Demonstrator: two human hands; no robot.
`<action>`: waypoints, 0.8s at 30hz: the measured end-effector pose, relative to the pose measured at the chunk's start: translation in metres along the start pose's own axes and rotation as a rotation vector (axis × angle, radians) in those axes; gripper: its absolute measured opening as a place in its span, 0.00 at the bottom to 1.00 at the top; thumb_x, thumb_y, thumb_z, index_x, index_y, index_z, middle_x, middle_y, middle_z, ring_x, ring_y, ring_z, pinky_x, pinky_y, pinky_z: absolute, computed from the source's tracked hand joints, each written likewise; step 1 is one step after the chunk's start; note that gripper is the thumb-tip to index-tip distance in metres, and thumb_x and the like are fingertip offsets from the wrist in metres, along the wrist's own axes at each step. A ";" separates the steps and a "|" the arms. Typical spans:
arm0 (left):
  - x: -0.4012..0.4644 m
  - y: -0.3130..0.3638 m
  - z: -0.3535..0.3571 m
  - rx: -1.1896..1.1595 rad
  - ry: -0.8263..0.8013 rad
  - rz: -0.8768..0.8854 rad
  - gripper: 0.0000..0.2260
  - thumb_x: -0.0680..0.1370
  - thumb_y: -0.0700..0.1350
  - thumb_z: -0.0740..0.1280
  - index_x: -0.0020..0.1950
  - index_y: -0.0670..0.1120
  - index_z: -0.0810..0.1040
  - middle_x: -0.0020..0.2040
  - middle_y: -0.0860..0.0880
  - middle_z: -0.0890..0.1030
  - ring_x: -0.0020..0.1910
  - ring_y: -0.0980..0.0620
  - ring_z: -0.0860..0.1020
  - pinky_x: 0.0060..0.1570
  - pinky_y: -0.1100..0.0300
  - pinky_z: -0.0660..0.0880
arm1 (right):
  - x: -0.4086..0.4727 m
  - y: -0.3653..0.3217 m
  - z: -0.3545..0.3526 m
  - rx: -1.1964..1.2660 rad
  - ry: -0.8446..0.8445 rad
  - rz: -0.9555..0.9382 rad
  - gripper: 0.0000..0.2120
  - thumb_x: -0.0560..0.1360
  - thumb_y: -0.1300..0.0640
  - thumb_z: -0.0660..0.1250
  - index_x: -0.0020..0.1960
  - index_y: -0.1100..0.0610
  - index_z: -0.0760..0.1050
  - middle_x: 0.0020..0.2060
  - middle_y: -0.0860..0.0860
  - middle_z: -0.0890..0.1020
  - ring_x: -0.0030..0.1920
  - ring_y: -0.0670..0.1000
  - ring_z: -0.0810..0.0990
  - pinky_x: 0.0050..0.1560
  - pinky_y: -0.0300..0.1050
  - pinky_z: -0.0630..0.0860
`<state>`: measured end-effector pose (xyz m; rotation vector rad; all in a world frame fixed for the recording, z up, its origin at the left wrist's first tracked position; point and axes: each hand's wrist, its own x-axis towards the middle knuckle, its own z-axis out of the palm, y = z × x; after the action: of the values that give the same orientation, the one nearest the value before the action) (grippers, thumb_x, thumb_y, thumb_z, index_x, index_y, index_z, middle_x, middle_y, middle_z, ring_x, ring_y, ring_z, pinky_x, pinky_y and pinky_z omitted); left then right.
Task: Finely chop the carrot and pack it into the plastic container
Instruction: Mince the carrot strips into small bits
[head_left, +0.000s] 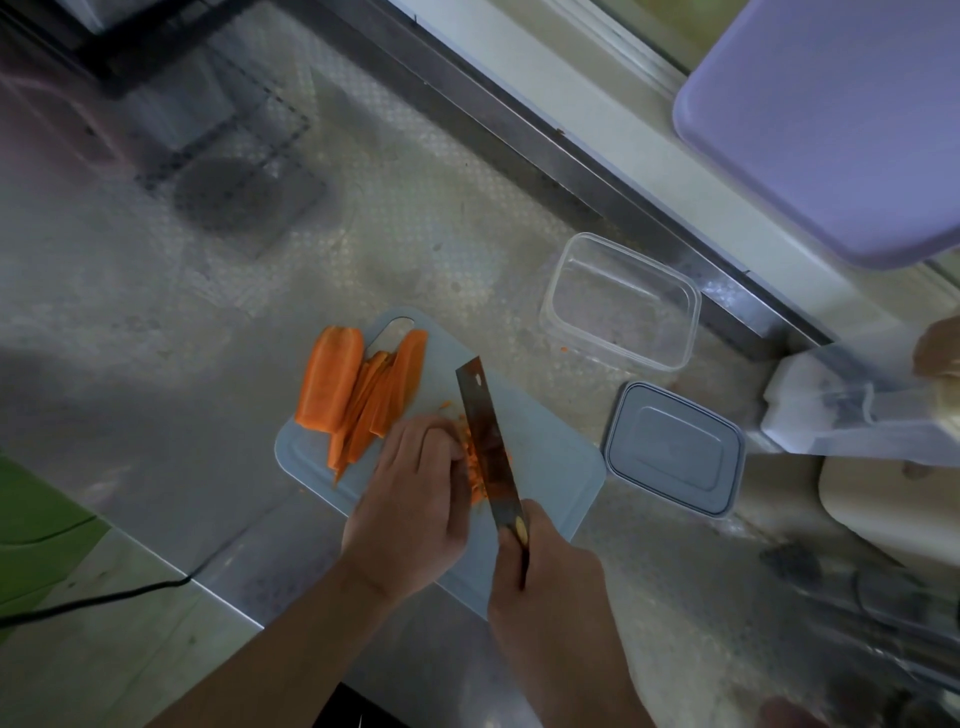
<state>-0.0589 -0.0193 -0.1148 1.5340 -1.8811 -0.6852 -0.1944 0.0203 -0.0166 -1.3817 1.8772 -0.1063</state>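
Note:
A pale blue cutting board (550, 457) lies on the steel counter. Long orange carrot slices (358, 395) are stacked at its far left, one thick piece overhanging the edge. My left hand (415, 499) has curled fingers holding down a small bundle of carrot strips (470, 452) next to the blade. My right hand (545, 582) grips the handle of a cleaver (485, 431), whose blade rests edge-down against the strips, with fine orange bits beside it. The clear plastic container (621, 301) stands open and empty beyond the board, on the right.
The container's grey lid (675, 449) lies right of the board. A purple tray (831, 124) leans at the upper right over a sill. A white appliance (841, 410) and a beige object (893, 499) crowd the right edge. A black cable (93, 603) runs at lower left.

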 end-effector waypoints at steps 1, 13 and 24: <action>0.000 0.000 0.000 -0.004 -0.002 0.000 0.05 0.80 0.36 0.68 0.48 0.42 0.73 0.53 0.47 0.75 0.55 0.48 0.74 0.63 0.63 0.67 | -0.001 -0.001 -0.001 -0.001 -0.006 0.003 0.07 0.84 0.51 0.55 0.48 0.45 0.68 0.28 0.49 0.74 0.30 0.43 0.76 0.28 0.38 0.68; -0.001 0.000 0.002 0.025 0.020 0.011 0.03 0.78 0.35 0.66 0.47 0.41 0.73 0.52 0.45 0.75 0.52 0.45 0.73 0.59 0.60 0.68 | 0.003 -0.004 0.004 -0.061 -0.057 0.039 0.07 0.84 0.51 0.53 0.53 0.44 0.69 0.32 0.48 0.77 0.31 0.46 0.78 0.31 0.40 0.74; 0.003 0.004 -0.003 0.029 -0.010 0.006 0.02 0.79 0.39 0.65 0.47 0.41 0.74 0.49 0.47 0.75 0.50 0.46 0.73 0.57 0.60 0.69 | 0.014 0.002 0.026 0.002 0.038 0.013 0.12 0.84 0.49 0.54 0.66 0.36 0.65 0.32 0.45 0.78 0.33 0.45 0.80 0.34 0.41 0.77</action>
<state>-0.0595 -0.0217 -0.1098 1.5447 -1.9102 -0.6674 -0.1809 0.0194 -0.0428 -1.3743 1.9166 -0.1281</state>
